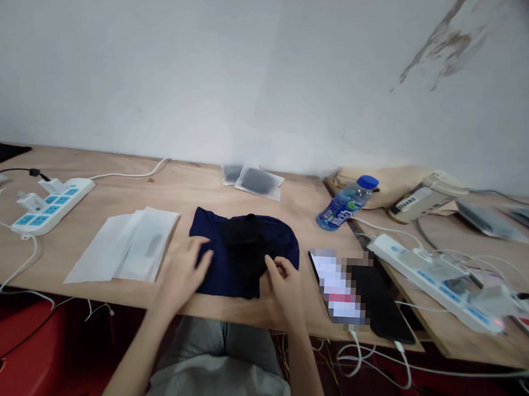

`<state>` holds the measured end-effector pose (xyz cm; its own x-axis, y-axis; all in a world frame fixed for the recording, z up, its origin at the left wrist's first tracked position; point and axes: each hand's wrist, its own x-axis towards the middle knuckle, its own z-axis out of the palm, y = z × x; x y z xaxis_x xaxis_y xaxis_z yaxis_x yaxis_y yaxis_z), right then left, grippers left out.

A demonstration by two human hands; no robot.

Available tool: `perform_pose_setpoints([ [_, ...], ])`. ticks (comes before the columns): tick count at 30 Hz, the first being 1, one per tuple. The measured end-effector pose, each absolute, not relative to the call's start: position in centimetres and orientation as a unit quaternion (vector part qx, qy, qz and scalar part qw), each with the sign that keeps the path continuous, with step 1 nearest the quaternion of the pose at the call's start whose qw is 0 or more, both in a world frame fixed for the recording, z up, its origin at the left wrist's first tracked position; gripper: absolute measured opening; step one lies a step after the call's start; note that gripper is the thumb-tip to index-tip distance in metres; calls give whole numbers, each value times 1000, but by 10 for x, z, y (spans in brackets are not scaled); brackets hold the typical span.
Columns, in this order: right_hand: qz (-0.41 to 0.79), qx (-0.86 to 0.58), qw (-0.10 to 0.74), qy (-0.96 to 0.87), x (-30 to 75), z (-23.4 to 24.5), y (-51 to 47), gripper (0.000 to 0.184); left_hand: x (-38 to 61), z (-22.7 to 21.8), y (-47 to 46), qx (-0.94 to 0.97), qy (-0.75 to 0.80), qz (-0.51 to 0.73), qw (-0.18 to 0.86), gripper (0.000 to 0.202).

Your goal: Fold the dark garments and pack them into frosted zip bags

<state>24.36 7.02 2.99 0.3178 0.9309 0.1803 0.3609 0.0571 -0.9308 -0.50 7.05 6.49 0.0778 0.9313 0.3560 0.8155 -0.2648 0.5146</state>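
Note:
A navy blue piece of fabric [214, 275] with a rounded right end lies on the table in front of me. On top of it sits a crumpled black fabric piece [247, 238], whose exact kind I cannot make out. My left hand [184, 270] is at the navy fabric's left edge, fingers curved and thumb apart, holding nothing visible. At the right side, my right hand [286, 277] rests by the edges of both fabrics. Its fingers are loosely bent, with a gap between thumb and index finger and nothing seen gripped.
White translucent sleeves [144, 245] lie left, near a power strip [53, 207]. Behind are filled packets [259, 181]. To the right are a bottle [346, 205], a lit phone [337, 287], a black phone [383, 304], a coffee cup [424, 197] and another power strip [432, 283] with cables.

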Motion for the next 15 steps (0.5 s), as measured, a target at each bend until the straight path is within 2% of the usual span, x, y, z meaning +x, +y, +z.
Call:
perform_pose_setpoints([
  [4,284,-621,528,-504,242,28,66,50,57,51,94,818,490,291,80,40],
  [9,291,-643,522,-480,242,24,58,47,68,58,140,814,510,255,110,20],
  [15,270,-639,571,-439,261,34,56,40,-8,85,168,600,647,451,135,29],
])
